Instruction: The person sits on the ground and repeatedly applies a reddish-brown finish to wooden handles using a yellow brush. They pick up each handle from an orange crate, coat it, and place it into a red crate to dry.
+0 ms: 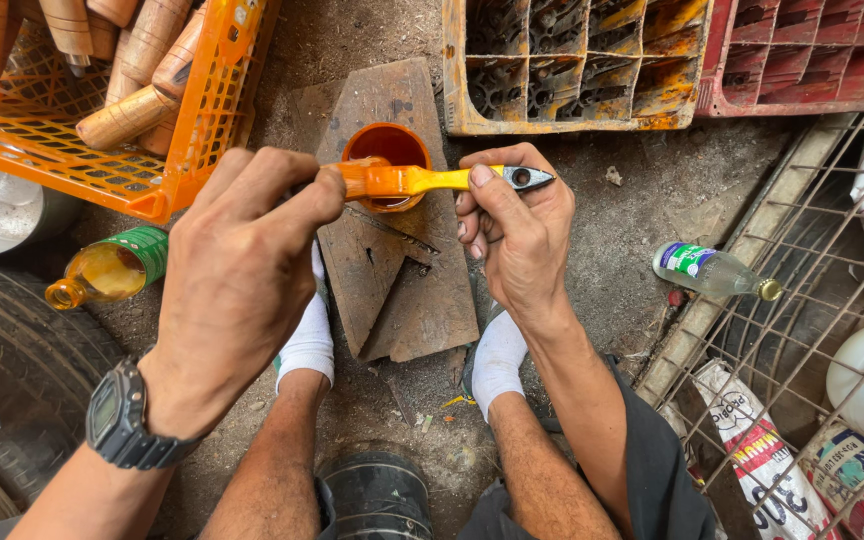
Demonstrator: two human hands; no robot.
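Paintbrush [407,181] pinched by its yellow handle between right hand [514,232] thumb and curled fingers, bristles lying over the orange cup [386,160] just beyond the fingertips. Left hand [242,260] curled loosely, fingertips touching the bristle end. Best kept low over the cup, on the wooden board [392,290], so drips fell inside

Single head-worn view looking steeply down, close above the wearer's hands, knees and the dirt floor [652,180]
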